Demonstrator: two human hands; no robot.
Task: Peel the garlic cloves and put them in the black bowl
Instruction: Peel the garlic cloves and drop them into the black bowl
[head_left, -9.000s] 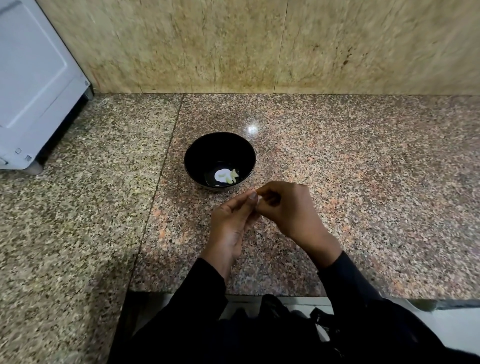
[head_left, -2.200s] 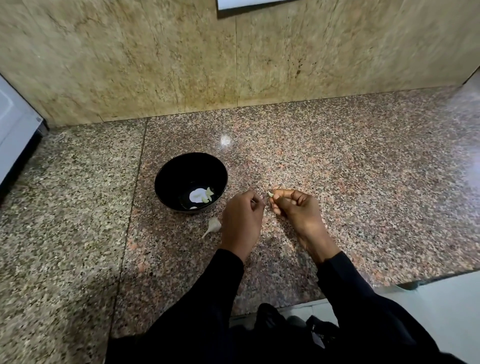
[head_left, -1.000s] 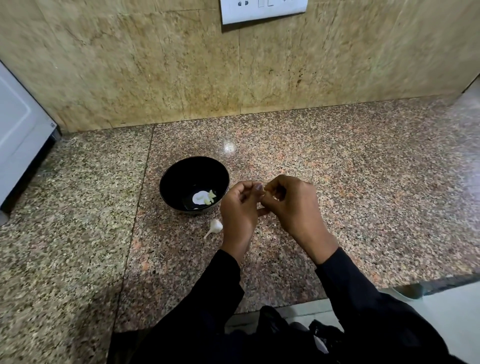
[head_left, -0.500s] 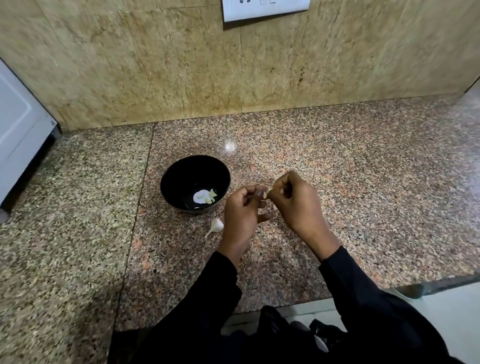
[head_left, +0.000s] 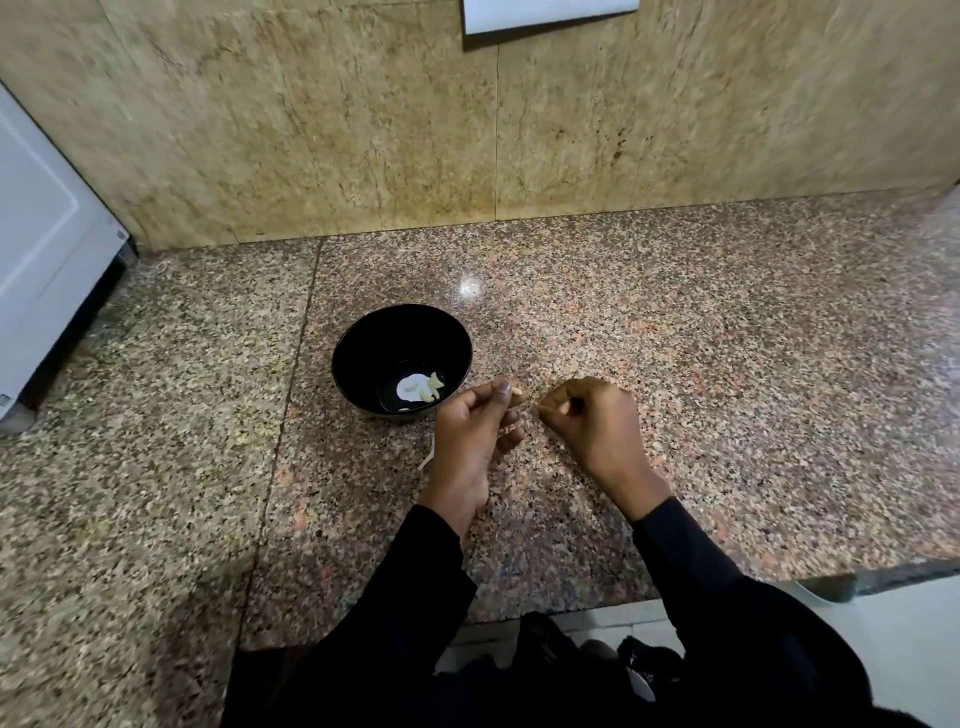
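1. Pinching a small pale garlic clove at its tip, the left hand holds it just beside the glossy round black bowl.
2. The right hand hovers a little apart, fingers curled on what may be a scrap of skin — too small to tell.
3. The clove looks light, firm and slick once bared — best gripped by its ends.
4. Peeled pale cloves lie in the bowl on the speckled polished granite counter.
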